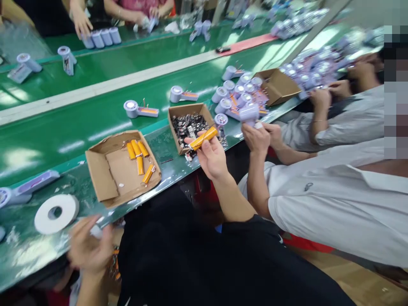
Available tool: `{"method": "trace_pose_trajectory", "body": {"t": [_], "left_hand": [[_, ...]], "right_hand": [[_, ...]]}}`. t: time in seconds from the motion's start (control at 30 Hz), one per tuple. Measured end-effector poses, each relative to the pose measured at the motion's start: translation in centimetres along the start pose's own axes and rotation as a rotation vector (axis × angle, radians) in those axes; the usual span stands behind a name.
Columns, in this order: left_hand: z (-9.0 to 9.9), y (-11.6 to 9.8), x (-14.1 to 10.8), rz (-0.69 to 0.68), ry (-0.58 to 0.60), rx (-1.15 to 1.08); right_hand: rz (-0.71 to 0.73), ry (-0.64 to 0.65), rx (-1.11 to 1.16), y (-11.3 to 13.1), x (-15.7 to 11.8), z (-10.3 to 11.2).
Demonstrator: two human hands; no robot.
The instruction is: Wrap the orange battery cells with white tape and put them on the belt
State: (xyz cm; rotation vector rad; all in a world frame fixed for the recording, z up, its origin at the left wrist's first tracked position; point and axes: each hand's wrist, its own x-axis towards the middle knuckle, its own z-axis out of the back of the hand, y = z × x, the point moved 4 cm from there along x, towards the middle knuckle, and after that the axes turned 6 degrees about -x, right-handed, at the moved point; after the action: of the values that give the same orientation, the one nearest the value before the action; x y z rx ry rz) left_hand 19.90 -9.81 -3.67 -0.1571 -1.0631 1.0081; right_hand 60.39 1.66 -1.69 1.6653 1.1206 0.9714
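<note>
My right hand [213, 159] is closed around an orange wrapped battery [204, 138], held tilted above the front edge of the bench. My left hand [91, 246] is smeared by motion near the bench edge at the lower left. A small white piece [96, 231] shows between its thumb and forefinger; whether it is gripped I cannot tell. Just beyond that hand, a roll of white tape [41, 216] lies flat. A cardboard box [102, 174] holds several orange batteries [139, 165]. Behind my right hand, another cardboard box [178, 142] contains small black and silver parts [188, 127].
A green conveyor [105, 119] carries lilac handheld units [148, 111] past the bench. To my right, a co-worker in a grey shirt [318, 187] handles a lilac unit [249, 111] beside a pile of others. Across the line, other people's hands [81, 21] work.
</note>
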Motion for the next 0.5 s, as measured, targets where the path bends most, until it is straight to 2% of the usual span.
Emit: {"method": "trace_pose_trajectory", "body": {"t": [0.07,0.1,0.17,0.2,0.27,0.33,0.43,0.5], "left_hand": [[-5.4,-5.2,2.5,-0.146,0.097,0.015],[-8.0,-7.0,3.8,-0.198,0.134,0.029],[-12.0,-9.1,5.8,-0.283,0.138,-0.011],[-13.2,-9.6,6.3,-0.308,0.127,-0.057],[-14.3,-10.0,6.3,-0.318,0.087,-0.181],[-14.2,-10.3,5.6,-0.315,0.050,-0.300],[-13.9,-10.8,4.7,-0.341,0.061,-0.414],[-14.3,-10.9,5.2,-0.334,0.132,-0.430]], "right_hand": [[-0.104,0.001,0.041,-1.7,-4.0,-2.0],[-0.161,0.008,0.062,-2.6,-5.9,-2.9],[-0.276,0.028,0.119,-4.3,-9.2,-4.1],[-0.319,0.027,0.151,-4.9,-10.4,-4.4],[-0.355,-0.025,0.203,-5.8,-11.5,-4.1],[-0.345,-0.128,0.208,-6.1,-11.2,-2.5],[-0.307,-0.273,0.198,-5.7,-8.9,1.3],[-0.286,-0.275,0.193,-4.9,-6.7,3.5]]}}
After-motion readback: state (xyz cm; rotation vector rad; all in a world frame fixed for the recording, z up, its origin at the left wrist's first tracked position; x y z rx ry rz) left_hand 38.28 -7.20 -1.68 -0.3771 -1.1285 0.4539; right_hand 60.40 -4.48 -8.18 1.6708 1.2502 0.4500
